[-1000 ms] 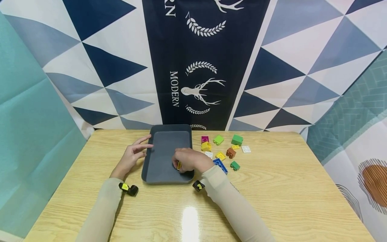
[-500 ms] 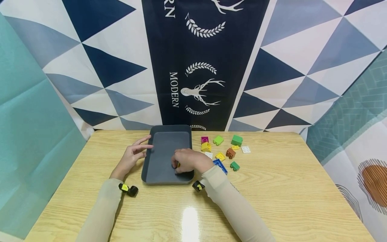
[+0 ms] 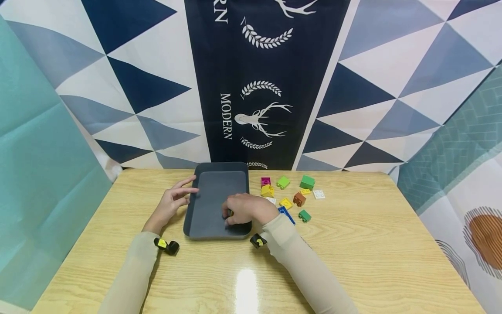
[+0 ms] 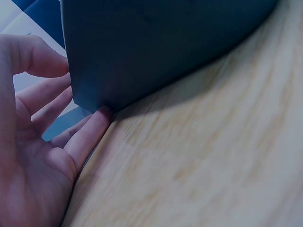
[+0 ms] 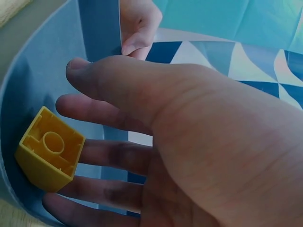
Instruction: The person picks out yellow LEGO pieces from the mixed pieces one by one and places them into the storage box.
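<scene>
A dark grey tray (image 3: 219, 185) lies on the wooden table. My left hand (image 3: 167, 204) rests its fairly straight fingertips against the tray's left side; the left wrist view shows them touching the outer wall. Inside the tray's near right corner is my right hand (image 3: 250, 208), beside a yellow toy brick (image 5: 47, 163). In the right wrist view that brick lies tilted, its hollow underside showing. The thumb stands apart from it, and the loosely extended fingers are behind or against it. The head view shows only a sliver of yellow under the hand.
Right of the tray lie several loose toy bricks, among them a magenta one (image 3: 266, 181), a big green one (image 3: 307, 182), a brown one (image 3: 299, 199), a small green one (image 3: 304, 215) and a blue one (image 3: 287, 215). A patterned cloth (image 3: 157, 87) hangs behind the table.
Less of the yellow brick shows under my right hand, whose thumb has shifted slightly left. The left hand and the tray look unmoved.
</scene>
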`<state>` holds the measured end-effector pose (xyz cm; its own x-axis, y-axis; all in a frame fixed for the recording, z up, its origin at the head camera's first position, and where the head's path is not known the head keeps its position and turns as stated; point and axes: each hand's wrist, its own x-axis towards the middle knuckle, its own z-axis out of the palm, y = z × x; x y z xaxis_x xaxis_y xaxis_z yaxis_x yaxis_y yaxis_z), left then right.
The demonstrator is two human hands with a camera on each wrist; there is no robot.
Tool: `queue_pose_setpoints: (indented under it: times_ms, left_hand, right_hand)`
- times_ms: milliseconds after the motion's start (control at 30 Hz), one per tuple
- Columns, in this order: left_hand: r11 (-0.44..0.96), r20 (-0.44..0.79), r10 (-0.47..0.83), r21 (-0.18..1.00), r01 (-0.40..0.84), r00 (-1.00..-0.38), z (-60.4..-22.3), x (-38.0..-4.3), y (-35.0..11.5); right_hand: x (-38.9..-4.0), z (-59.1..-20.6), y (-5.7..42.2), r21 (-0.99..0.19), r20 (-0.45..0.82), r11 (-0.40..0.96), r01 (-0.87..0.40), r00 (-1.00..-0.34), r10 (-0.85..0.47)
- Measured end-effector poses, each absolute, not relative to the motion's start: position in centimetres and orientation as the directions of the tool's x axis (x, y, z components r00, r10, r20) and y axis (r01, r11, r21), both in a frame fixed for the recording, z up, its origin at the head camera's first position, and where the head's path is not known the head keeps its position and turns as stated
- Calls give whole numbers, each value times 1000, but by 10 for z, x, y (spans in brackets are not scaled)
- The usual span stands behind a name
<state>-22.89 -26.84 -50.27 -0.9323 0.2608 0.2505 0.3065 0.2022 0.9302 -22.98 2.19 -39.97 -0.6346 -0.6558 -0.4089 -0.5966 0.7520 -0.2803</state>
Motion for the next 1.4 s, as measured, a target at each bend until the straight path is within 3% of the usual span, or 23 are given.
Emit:
queue_pose_setpoints:
  times_ms: [1400]
  left_hand:
    - [181,230,259,943,281,-938,-499,-227,-267]
  right_hand:
    - [-229,-373,29,-326,-404,718,-616,-596,-694]
